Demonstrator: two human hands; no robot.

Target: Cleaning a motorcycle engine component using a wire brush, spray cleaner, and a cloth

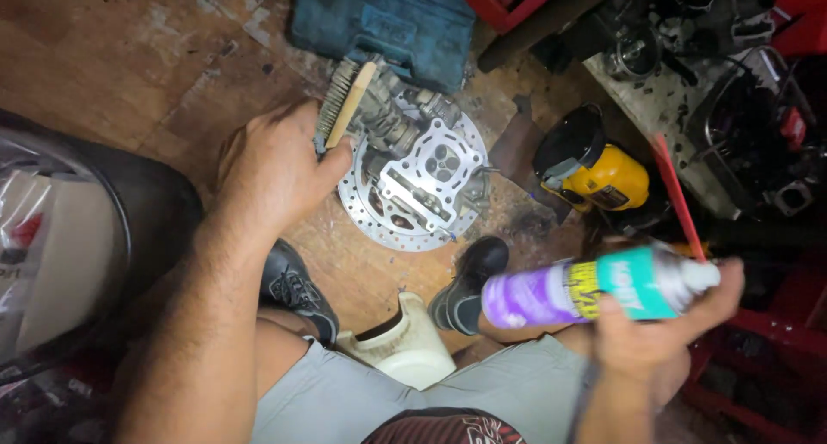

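Left hand [271, 164] grips bristly wooden brush [342, 104]; right hand [659, 328] holds smooth spray can [594, 289]

This is a repair workshop for engines or motorbikes. A stained wooden floor [129, 56] carries a brake disc [413, 216] with an engine cylinder head [426, 173] on it, a teal tool case [383, 22], a yellow power tool [599, 177] and a grimy counter [663, 108] heaped with oily parts.
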